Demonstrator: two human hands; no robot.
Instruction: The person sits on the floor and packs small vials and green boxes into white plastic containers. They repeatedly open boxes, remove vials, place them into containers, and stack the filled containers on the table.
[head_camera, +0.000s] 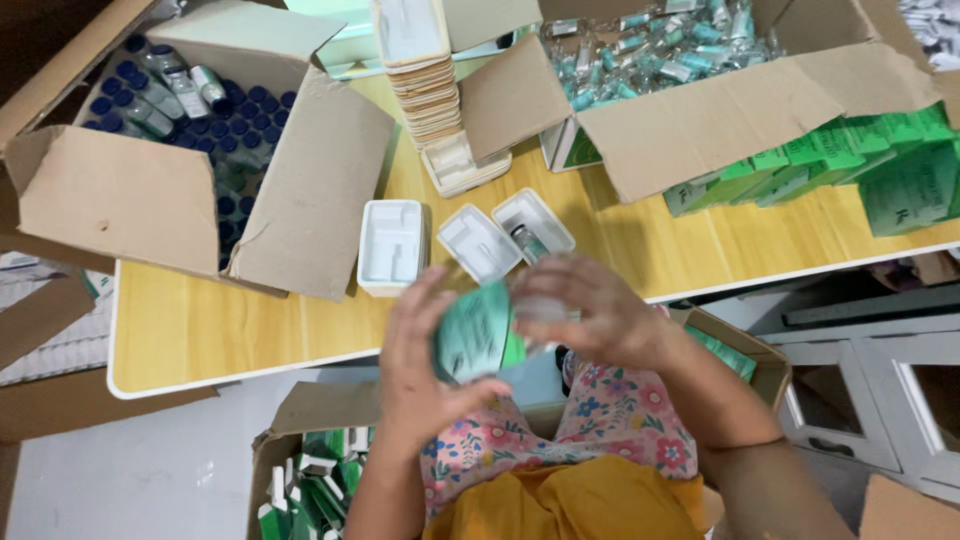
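At lower centre, the left hand (425, 365) curls its fingers around a small green carton (474, 330); the right hand (590, 305) pinches its top, blurred.

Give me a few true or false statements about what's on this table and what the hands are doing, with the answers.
1. Both hands, left hand and right hand, hold a green carton. True.
2. The left cardboard box holds red-capped bottles. False: the caps are blue.
3. White trays lie on the wooden table. True.
4. The green cartons are stacked at the table's left end. False: they are at the right.
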